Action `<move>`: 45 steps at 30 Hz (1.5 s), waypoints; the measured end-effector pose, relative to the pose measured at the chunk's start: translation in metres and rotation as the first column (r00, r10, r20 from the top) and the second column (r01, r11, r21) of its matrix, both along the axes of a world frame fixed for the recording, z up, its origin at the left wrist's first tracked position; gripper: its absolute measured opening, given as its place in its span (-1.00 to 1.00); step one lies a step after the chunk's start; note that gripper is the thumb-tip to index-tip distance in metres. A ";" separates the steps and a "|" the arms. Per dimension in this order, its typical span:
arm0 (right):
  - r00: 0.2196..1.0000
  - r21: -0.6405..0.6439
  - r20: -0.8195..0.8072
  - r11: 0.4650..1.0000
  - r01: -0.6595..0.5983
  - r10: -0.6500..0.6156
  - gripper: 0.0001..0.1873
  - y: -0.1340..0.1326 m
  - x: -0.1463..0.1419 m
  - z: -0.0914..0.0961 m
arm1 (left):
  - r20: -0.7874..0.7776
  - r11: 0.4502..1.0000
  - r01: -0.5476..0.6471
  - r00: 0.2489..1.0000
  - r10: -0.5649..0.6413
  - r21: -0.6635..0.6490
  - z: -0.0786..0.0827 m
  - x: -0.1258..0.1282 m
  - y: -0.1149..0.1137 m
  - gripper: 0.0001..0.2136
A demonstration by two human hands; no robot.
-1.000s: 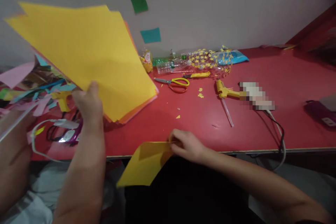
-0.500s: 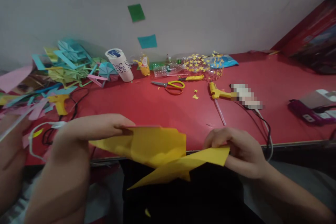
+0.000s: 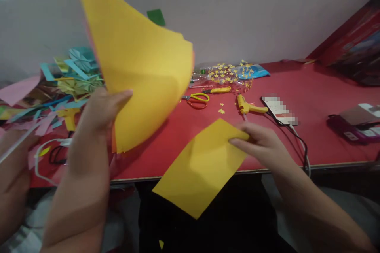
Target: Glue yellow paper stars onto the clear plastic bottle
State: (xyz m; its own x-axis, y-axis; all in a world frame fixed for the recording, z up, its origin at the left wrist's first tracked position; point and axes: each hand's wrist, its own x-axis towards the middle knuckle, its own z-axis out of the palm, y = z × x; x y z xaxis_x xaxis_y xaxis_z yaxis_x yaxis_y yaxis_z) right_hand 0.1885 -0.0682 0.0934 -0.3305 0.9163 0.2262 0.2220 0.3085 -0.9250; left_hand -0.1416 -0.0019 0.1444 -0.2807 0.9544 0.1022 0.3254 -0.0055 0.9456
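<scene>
Right hand [image 3: 257, 140] pinching a yellow sheet [image 3: 204, 162] at its far-right corner, and the sheet slants across the desk's [image 3: 320, 87] front edge, long axis running down to near left! Left hand [image 3: 102, 111] clamps a yellow stack [image 3: 145, 59] above the desk's left half, bowed, peak pointing up-left. Left fingers hide behind it; scissors' [image 3: 191, 98] blades mostly covered; stack's left edge blurs.

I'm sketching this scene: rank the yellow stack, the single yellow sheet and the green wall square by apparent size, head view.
1. Yellow stack
2. Single yellow sheet
3. Green wall square
</scene>
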 end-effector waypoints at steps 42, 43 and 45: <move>0.947 -0.230 -0.282 0.969 0.090 -0.155 -0.75 0.123 -0.041 -0.042 | 0.416 0.955 0.067 0.889 -0.189 0.290 -0.067 0.041 0.027 -0.79; 0.940 -0.221 -0.302 0.971 0.090 -0.156 -0.74 0.122 -0.041 -0.041 | 0.415 0.956 0.080 0.888 -0.198 0.284 -0.066 0.040 0.027 -0.79; 0.932 -0.223 -0.332 0.972 0.070 -0.143 -0.71 0.122 -0.042 -0.039 | 0.424 0.961 0.103 0.882 -0.208 0.256 -0.065 0.038 0.030 -0.75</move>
State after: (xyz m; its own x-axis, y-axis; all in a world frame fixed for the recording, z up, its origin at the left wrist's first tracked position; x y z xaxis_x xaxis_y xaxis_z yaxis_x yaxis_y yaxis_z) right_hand 0.1470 0.0534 0.0547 -0.1637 0.9801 0.1123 -0.0999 0.0968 -0.9903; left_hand -0.1033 0.0280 0.0796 -0.1960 0.9569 0.2141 -0.1494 -0.2449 0.9580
